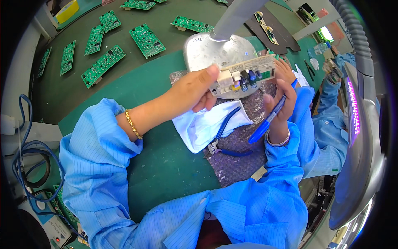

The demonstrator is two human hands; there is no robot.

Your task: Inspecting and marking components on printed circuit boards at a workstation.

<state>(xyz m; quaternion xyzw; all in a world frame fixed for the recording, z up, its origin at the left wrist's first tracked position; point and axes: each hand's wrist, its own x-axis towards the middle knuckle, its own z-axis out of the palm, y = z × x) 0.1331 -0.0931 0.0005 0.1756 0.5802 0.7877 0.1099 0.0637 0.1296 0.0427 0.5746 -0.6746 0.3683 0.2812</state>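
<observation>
Green matting [166,166] covers my bench. My left hand [192,89] pinches one pale circuit board [244,74] by its left end, raised above the bubble-wrap sheet [240,159]. My right hand [282,89] steadies the board's right end while gripping one blue pen [267,120]. Beneath the board lie one white cloth [203,126] and one pair of blue-handled cutters [224,139]. Beyond the board, I count eight green boards [147,40] in view.

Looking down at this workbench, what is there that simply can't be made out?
- Head view: the far side of the circuit board is turned away from the camera.
- The right hand hides the board's right end and the top of the blue pen.
- The white cloth covers the cutters' handle tops.
- The green boards on the belt are too small for detail.
- The left hand hides the board's left end.
</observation>
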